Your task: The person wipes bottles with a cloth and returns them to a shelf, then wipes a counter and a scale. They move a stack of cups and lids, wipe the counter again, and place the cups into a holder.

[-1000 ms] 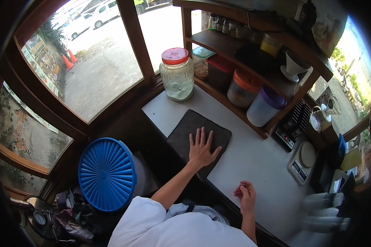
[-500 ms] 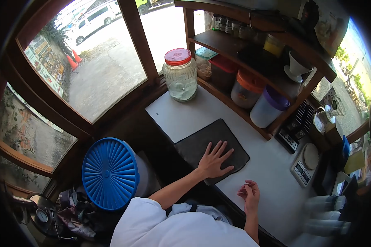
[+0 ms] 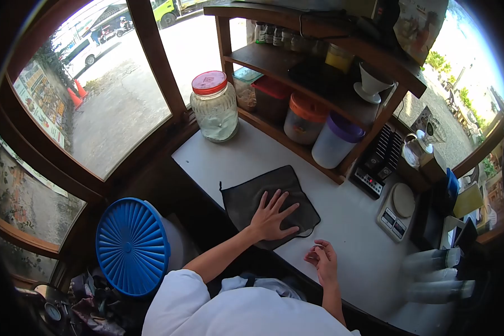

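Note:
A dark, thin cloth or pouch point(image 3: 242, 203) lies on the pale counter, partly over its front edge, with a small cord tip at its left corner. Flat on it rests my left hand point(image 3: 272, 217), fingers spread. My right hand point(image 3: 322, 260) hovers at the counter's front edge, just right of the cloth and apart from it; its fingers are curled together, and what they hold, if anything, is too small to name.
A glass jar point(image 3: 214, 115) with a red lid stands at the counter's back left. Wooden shelves point(image 3: 313, 87) hold tubs and small jars. A kitchen scale point(image 3: 396, 213) sits right, near blurred glasses point(image 3: 431, 260). A blue-lidded bucket point(image 3: 131, 246) is lower left.
The whole view has shifted, so things appear farther left. The cloth's left corner now lies spread out with its cord tip visible. Both hands keep nearly the same pose.

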`<action>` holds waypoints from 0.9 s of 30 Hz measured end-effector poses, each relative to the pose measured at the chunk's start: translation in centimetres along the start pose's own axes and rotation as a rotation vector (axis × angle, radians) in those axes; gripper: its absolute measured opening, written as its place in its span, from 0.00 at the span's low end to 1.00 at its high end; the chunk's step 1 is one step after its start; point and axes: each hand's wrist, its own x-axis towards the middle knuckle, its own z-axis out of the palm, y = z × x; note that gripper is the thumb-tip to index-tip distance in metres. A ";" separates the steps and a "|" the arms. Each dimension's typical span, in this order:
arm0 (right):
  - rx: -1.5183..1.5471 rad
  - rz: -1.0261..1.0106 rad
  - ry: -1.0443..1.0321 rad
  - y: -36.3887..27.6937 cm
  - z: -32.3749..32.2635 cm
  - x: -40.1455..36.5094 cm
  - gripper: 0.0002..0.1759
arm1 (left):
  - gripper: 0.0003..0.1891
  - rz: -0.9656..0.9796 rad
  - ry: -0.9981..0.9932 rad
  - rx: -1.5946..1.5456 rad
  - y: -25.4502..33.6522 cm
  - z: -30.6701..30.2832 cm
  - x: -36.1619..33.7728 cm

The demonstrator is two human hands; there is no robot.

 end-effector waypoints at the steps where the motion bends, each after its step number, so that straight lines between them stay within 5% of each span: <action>1: 0.011 0.008 -0.001 0.0 -0.2 -0.2 0.11 | 0.44 0.005 0.003 -0.035 -1.4 -0.4 0.4; 5: 0.048 -0.028 0.010 0.7 -0.7 -0.7 0.11 | 0.47 -0.480 0.226 0.117 -11.1 -1.2 3.9; 8: 0.016 -0.060 0.033 0.8 -0.1 -0.8 0.11 | 0.48 -0.503 0.211 0.148 -7.6 0.1 5.6; 13: -0.006 -0.081 0.066 0.1 0.2 -1.0 0.11 | 0.44 0.290 0.014 0.012 6.1 3.3 3.8; 15: -0.042 -0.174 0.043 -0.3 -1.1 -1.6 0.11 | 0.43 0.278 -0.021 -0.062 5.9 2.5 5.4; 19: -0.138 -0.364 0.243 -0.5 -4.9 -4.5 0.12 | 0.43 -0.166 0.142 0.055 0.4 2.1 8.8; 22: -0.353 -0.450 0.471 -0.7 -5.4 -4.1 0.14 | 0.43 -0.027 0.171 0.148 5.1 4.9 7.8; 25: -0.552 -0.695 0.512 -3.6 -2.6 -1.8 0.16 | 0.39 0.430 -0.043 -0.258 11.9 5.6 5.5; 26: -0.670 -0.743 0.482 -3.8 -2.5 -0.7 0.19 | 0.29 0.579 -0.156 -0.447 12.6 5.6 5.3; 27: -0.630 -0.740 0.438 -3.8 -2.2 0.0 0.23 | 0.23 0.511 -0.148 -0.632 12.7 5.3 5.1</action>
